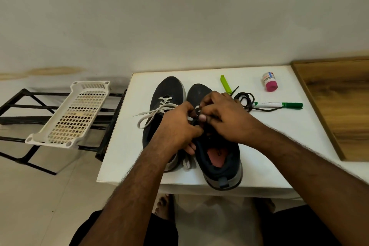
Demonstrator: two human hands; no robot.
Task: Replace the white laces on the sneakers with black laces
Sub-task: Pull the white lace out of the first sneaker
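Note:
Two dark sneakers stand side by side on a white table (123, 146). The left sneaker (165, 94) still carries a tied white lace (153, 114). Over the lacing of the right sneaker (219, 158), my left hand (177, 124) and my right hand (221, 114) meet, both with fingers curled and pinching its white lace (196, 109); only a small piece of that lace shows between the fingers. A loose end of white lace (186, 163) hangs between the two shoes. A coiled black lace (244, 99) lies on the table to the right of the shoes.
A green marker (279, 105), a green clip (225, 84) and a small pink-capped bottle (269, 82) lie at the table's far right. A wooden surface (339, 106) adjoins on the right. A white plastic basket (73, 114) rests on a black metal rack (24, 106) to the left.

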